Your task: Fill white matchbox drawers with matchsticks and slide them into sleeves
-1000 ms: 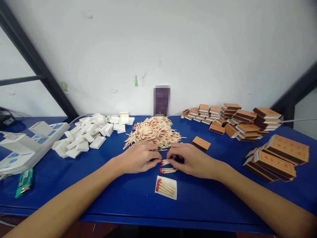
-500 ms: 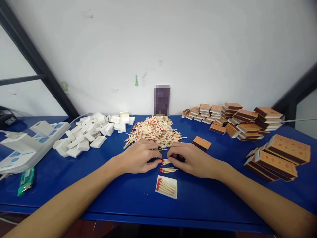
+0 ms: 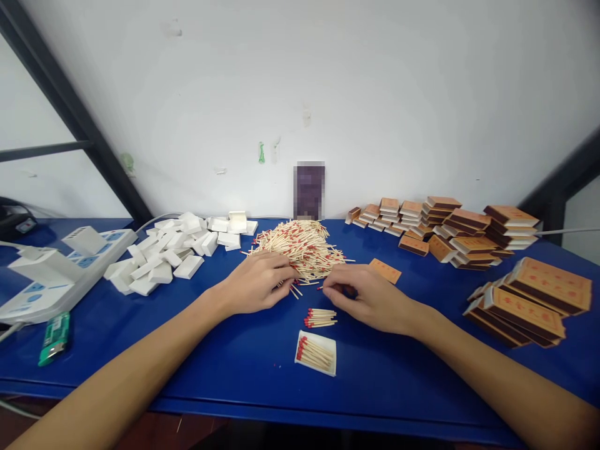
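A large heap of red-tipped matches [image 3: 300, 247] lies at the middle back of the blue table. My left hand [image 3: 260, 281] is at the heap's front left edge, its fingers bent over some matches; what they grip is hidden. To the right of it, my right hand [image 3: 363, 294] has thumb and forefinger pinched together, with a match's red tip showing beside them. Between and in front of my hands, several matches [image 3: 321, 317] lie in a small group, heads to the left. Nearer the front edge sits a white tray [image 3: 332, 369] holding several matches.
White empty trays [image 3: 173, 247] are piled at the left, near a power strip [image 3: 70, 275] and a green lighter [image 3: 55, 337]. Stacked orange matchbox sleeves [image 3: 469, 240] stand at the right, with more sleeves [image 3: 525, 306] nearer. One sleeve [image 3: 385, 271] lies by my right hand.
Both hands have moved off the small match group. My left hand has shifted back and left to the heap's edge. The separate rows of matches now lie together as one group.
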`<state>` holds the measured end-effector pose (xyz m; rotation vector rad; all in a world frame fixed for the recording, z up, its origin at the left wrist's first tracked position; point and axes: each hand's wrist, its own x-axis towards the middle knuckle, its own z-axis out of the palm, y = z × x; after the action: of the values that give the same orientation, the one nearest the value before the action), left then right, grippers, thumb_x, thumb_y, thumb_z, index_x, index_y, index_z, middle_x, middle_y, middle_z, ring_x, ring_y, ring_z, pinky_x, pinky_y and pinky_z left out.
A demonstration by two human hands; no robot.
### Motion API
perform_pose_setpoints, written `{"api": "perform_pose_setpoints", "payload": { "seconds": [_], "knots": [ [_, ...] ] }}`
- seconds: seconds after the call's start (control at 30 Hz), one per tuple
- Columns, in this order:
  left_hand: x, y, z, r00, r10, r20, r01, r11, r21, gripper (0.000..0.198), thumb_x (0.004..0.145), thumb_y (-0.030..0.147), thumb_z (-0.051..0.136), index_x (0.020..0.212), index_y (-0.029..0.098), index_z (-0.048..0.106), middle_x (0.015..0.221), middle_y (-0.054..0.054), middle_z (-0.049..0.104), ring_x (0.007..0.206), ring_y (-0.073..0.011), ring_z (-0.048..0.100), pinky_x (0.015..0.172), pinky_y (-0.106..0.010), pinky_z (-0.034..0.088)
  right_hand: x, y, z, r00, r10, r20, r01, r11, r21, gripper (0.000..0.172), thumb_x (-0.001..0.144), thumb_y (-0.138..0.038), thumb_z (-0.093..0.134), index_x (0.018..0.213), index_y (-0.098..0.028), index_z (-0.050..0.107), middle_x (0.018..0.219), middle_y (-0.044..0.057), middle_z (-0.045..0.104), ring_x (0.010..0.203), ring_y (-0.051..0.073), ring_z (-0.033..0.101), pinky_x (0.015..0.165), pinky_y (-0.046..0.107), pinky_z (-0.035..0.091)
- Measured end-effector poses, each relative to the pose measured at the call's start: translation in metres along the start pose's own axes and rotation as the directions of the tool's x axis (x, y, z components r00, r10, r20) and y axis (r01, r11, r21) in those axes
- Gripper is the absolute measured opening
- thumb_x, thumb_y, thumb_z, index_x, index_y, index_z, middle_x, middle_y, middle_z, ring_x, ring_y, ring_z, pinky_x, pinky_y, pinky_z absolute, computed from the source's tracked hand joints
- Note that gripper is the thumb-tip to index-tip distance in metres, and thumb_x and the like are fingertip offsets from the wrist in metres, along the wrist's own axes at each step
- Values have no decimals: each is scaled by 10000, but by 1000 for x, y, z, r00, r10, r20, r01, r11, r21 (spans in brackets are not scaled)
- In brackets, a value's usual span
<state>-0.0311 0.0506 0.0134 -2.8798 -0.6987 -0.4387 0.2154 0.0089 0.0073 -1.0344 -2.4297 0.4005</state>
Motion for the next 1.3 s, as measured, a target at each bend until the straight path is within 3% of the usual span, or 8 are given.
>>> {"api": "perform_pose_setpoints", "payload": {
  "seconds": [0.1, 0.23, 0.53, 0.77, 0.97, 1.13, 1.3],
  "knots": [
    [-2, -6, -2, 1000, -17, -3, 17, 1000, 13, 273, 948, 196, 422, 1064, 180, 668, 903, -41, 623, 831, -173, 577, 753, -316, 421, 1, 6, -3, 996, 69, -48, -75, 990, -120, 113, 860, -154, 528, 829, -185, 632, 764, 8, 614, 685, 143, 532, 640, 269, 358],
    [-3, -8, -6, 1000, 2, 23, -1, 1000, -30, 239, 897, 195, 477, 1017, 188, 684, 912, -49, 595, 845, -175, 561, 752, -307, 426, -1, 14, -1, 995, 99, 33, -89, 969, -230, 70, 850, -161, 535, 842, -196, 595, 838, 11, 620, 736, 157, 543, 643, 273, 346],
    [-3, -6, -5, 998, 22, 56, -18, 997, -79, 168, 922, 256, 534, 929, 197, 691, 946, -53, 572, 865, -181, 540, 778, -317, 424, 0, 14, 5, 993, 85, 80, -74, 989, -125, 130, 879, -138, 492, 763, -196, 495, 728, -14, 558, 651, 128, 468, 598, 255, 324],
    [-2, -5, 2, 997, 20, 72, -16, 998, -63, 186, 947, 242, 516, 963, 196, 695, 962, -53, 590, 902, -183, 560, 820, -323, 441, -2, 2, 0, 992, 119, 50, -113, 987, -115, 63, 888, -243, 561, 868, -202, 605, 594, -43, 484, 625, 143, 472, 650, 278, 340],
    [0, 6, -2, 998, 44, 35, -42, 997, -60, 236, 956, 281, 489, 950, 174, 699, 913, -62, 603, 841, -179, 565, 772, -318, 452, -5, -7, -8, 978, 36, 206, -47, 998, 49, 225, 806, -383, 696, 945, -216, 641, 771, -13, 571, 680, 139, 515, 612, 265, 377],
    [2, 15, -3, 997, 78, -4, -78, 994, -72, 291, 976, 288, 453, 924, 155, 707, 857, -63, 608, 784, -168, 555, 740, -305, 441, -2, -8, 1, 985, 33, 172, -41, 998, 44, 55, 795, -230, 673, 816, -202, 631, 765, -14, 595, 717, 140, 528, 681, 278, 391],
    [3, 19, -3, 997, 65, 39, -61, 992, -110, 310, 966, 347, 465, 960, 159, 712, 842, -57, 586, 797, -180, 554, 740, -310, 441, 0, -7, 8, 992, 33, 119, -37, 999, 32, 61, 773, -144, 637, 752, -187, 600, 710, -26, 575, 697, 128, 513, 671, 265, 376]
  ]
}}
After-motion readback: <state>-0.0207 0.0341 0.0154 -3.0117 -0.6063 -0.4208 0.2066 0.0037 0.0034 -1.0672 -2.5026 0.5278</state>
